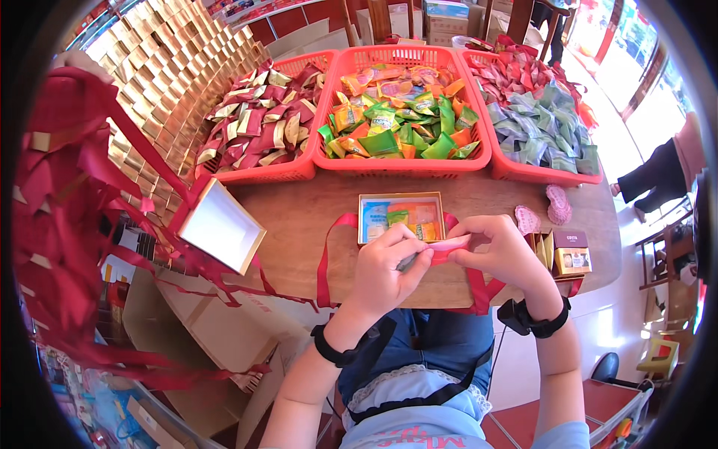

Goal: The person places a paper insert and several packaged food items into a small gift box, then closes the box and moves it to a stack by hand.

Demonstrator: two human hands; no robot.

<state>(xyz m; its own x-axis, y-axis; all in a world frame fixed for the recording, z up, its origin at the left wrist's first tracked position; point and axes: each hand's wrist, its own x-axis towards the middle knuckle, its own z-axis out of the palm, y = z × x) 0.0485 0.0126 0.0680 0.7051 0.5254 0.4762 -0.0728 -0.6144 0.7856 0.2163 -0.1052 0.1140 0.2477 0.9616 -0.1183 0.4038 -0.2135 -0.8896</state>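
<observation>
My left hand (pixel 387 269) and my right hand (pixel 493 247) meet over the table's near side. Between their fingertips is a small pink-red packet (pixel 450 246), pinched at both ends. A grey-green packet (pixel 408 261) also shows under the fingers of my left hand. Just beyond lies an open gold-edged box (pixel 372 242) containing blue, orange, green and yellow packets (pixel 399 218). My left hand partly hides its near edge. Red ribbon (pixel 323 275) extends from both sides of this box, hanging towards the table's front edge.
Red plastic baskets hold wrapped sweets: left (pixel 269 173), middle (pixel 401 164) and right (pixel 552 177). At left, a white-lined box part (pixel 221 224) sits beside bunched red ribbons (pixel 61 168). Pink cards (pixel 559 205) and a brown-gold box (pixel 572 253) are at right. Gold boxes (pixel 174 62) form tall stacks.
</observation>
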